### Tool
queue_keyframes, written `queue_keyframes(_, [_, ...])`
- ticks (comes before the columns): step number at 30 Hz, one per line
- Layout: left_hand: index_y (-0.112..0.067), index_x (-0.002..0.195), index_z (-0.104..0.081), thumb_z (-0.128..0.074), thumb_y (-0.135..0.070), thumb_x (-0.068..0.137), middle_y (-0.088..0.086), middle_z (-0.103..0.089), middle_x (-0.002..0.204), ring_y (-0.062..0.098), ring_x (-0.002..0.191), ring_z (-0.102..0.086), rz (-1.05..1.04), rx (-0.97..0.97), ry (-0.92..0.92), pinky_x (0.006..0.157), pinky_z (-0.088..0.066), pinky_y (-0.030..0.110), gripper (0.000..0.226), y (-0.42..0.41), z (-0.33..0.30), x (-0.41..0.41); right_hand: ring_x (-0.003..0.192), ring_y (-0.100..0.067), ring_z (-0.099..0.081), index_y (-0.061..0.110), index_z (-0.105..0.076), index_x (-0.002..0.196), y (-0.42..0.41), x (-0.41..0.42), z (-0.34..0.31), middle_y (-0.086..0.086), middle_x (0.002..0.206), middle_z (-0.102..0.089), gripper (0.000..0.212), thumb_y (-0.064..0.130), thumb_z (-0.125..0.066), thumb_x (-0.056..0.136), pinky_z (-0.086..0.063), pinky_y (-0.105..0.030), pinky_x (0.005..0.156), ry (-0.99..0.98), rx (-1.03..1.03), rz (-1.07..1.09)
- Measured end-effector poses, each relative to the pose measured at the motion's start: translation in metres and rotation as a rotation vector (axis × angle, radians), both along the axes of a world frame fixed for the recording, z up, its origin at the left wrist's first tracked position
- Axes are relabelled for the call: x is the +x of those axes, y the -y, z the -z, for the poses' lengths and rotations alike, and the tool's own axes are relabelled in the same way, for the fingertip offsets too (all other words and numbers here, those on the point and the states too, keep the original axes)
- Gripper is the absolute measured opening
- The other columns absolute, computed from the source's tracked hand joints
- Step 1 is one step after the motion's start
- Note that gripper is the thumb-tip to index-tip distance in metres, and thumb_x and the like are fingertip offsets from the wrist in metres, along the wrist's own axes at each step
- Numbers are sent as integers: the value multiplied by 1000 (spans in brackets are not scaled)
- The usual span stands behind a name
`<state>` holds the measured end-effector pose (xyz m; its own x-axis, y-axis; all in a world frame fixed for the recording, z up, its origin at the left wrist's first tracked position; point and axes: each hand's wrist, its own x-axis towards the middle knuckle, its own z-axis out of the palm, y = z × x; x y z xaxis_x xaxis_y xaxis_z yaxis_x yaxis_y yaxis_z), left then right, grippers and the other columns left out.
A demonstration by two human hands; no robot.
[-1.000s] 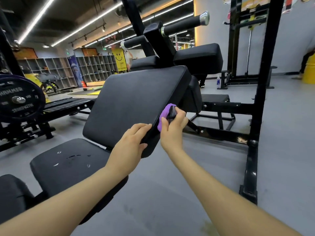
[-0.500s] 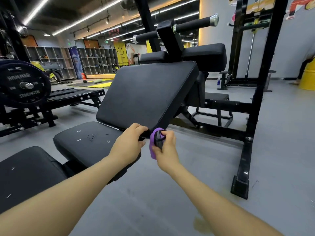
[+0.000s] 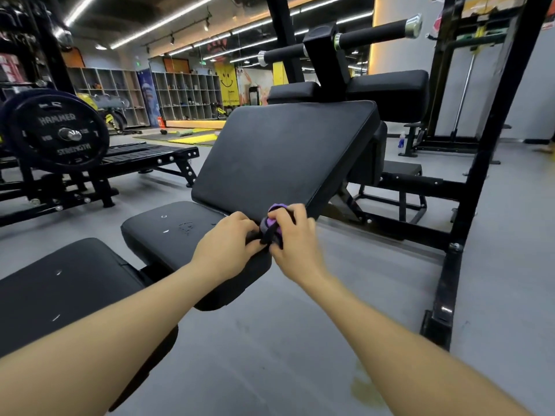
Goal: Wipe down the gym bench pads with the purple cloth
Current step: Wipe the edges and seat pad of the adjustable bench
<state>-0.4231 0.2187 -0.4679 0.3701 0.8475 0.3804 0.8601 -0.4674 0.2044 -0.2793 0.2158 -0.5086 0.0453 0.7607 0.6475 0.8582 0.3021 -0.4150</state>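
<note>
Purple cloth (image 3: 274, 226): bunched, gripped in right hand (image 3: 289, 235) at near lower corner of inclined back pad (image 3: 282, 154). Left hand (image 3: 228, 241): fingers curled, touching cloth; grip unclear. Seat pad (image 3: 180, 235) directly below-left; its long axis runs toward the person.

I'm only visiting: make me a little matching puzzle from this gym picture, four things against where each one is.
Things:
1. purple cloth
2. weight plate
3. tilted back pad
4. smiley banner

Places:
A. far back wall
B. left side, on a bar
C. bunched in the right hand
D. centre, sloping up above the flat seat pad

Pairs: 1-C, 2-B, 3-D, 4-A
</note>
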Motion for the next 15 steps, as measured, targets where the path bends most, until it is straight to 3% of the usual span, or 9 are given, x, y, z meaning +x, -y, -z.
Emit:
queue_keyframes(7, [-25, 117, -60, -57, -45, 87, -5, -51, 118, 18, 110, -51, -14, -11, -12, 84, -46, 37, 36, 5, -6, -9, 89, -28, -50, 25, -49, 101, 26, 28, 11, 5, 105, -41, 33, 8, -58, 75, -49, -42, 70, -9, -135, -63])
queue_keyframes(11, [-27, 112, -61, -55, -44, 89, -8, -52, 109, 17, 106, -52, -14, -10, 5, 79, -44, 33, 30, 6, -3, -9, 90, -28, -50, 13, -53, 105, 23, 33, 8, -5, 111, -45, 38, -2, -62, 72, -45, -37, 71, -188, 136, 46])
queue_keyframes(15, [-27, 105, -62, -54, -43, 90, -10, -48, 98, 15, 100, -52, -3, -22, 22, 73, -40, 30, 24, 7, -1, -10, 90, -31, -48, 4, -46, 110, 7, 21, 17, -9, 112, -39, 40, -8, -58, 73, -45, -42, 72, -265, 72, 27])
